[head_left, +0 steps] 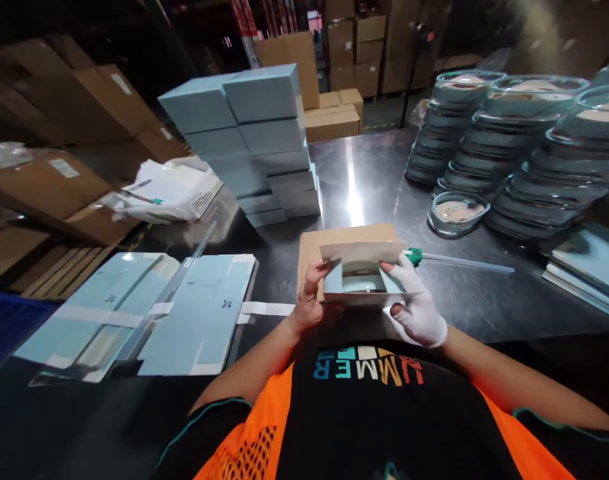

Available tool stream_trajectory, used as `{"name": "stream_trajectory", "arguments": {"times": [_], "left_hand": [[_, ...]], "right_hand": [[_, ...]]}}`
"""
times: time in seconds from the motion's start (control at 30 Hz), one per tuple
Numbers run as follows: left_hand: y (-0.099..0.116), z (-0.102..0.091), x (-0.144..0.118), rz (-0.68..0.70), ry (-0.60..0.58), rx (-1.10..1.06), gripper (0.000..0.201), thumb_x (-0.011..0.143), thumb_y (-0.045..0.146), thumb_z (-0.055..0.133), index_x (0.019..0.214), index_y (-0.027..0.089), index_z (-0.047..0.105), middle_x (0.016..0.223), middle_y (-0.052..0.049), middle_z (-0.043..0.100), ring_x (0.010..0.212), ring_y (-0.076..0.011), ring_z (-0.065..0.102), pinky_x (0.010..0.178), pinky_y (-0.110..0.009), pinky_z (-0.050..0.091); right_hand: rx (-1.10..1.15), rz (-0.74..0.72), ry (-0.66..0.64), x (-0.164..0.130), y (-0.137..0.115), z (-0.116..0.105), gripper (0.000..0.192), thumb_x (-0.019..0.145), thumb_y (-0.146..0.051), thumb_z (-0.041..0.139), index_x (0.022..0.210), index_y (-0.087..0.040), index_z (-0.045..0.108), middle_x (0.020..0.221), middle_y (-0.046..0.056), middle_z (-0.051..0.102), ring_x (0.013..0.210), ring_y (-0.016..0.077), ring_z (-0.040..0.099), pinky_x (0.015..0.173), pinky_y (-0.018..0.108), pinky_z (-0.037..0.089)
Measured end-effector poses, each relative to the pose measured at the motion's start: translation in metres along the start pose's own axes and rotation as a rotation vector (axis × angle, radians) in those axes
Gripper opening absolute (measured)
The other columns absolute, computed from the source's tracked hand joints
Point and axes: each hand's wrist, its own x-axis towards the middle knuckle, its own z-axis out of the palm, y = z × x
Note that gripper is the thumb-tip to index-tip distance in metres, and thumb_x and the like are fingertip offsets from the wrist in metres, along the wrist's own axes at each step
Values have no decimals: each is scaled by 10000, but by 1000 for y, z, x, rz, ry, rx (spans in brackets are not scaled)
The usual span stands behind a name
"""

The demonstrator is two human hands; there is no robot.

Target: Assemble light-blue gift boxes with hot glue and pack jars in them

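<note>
Between my two hands is a small carton [369, 253] with its open end toward me; a glass dish [364, 279] shows inside it. My bare left hand [309, 300] grips the carton's left side, thumb at the edge of the opening. On the right side my right hand [417, 303], in a white glove with bare fingertips, holds the carton by a flap. Behind it a brown cardboard sheet [309, 243] lies on the table. A green-ended tool with a clear rod [464, 263] lies just beyond my right hand.
Light-blue boxes [264, 100] stand stacked at the back. Tall stacks of glass dishes [524, 127] fill the right, with a single dish [458, 212] in front. Flat blue cartons [199, 313] lie at left, more [591, 267] at far right. A white basket [184, 193] holds papers.
</note>
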Motion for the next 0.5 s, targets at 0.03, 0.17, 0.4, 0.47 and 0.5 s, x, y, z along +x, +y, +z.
{"name": "stream_trajectory", "arguments": {"times": [0.03,0.17,0.4,0.47,0.5], "left_hand": [[4,2,6,104,-9,11,847,759,732,963,1439,306,690,1507,-166,660,1395,-400,685,1136,-583,611],[22,10,18,257,126,78,694,884,661,902,1432,311,662,1454,-152,651,1302,-332,715,1051,-484,621],[25,9,5,224,94,121,526,922,619,882,1321,296,771,1312,-116,688,1318,-323,651,1104,-471,554],[24,9,2,185,107,85,546,893,626,909,1298,281,783,1220,-102,713,1261,-313,663,1098,-462,547],[23,10,2,167,119,72,562,883,640,913,1295,282,784,1202,-97,720,1232,-306,670,1095,-462,545]], "right_hand": [[31,63,31,5,-1,5,670,988,-812,646,1298,-240,808,1585,165,680,1508,400,636,1298,616,505],[87,336,257,25,-6,28,409,995,-554,660,1232,-233,750,1338,139,799,1269,338,763,1180,569,602],[20,313,361,31,0,27,477,879,-410,690,1331,-265,640,1343,110,767,1224,278,758,1150,500,607],[-85,300,263,33,11,4,396,949,-471,650,1282,-258,684,1292,116,780,1172,283,764,1088,494,627],[-179,307,210,34,20,-9,363,960,-503,658,1210,-247,716,1230,125,790,1140,297,766,1064,502,630]]}}
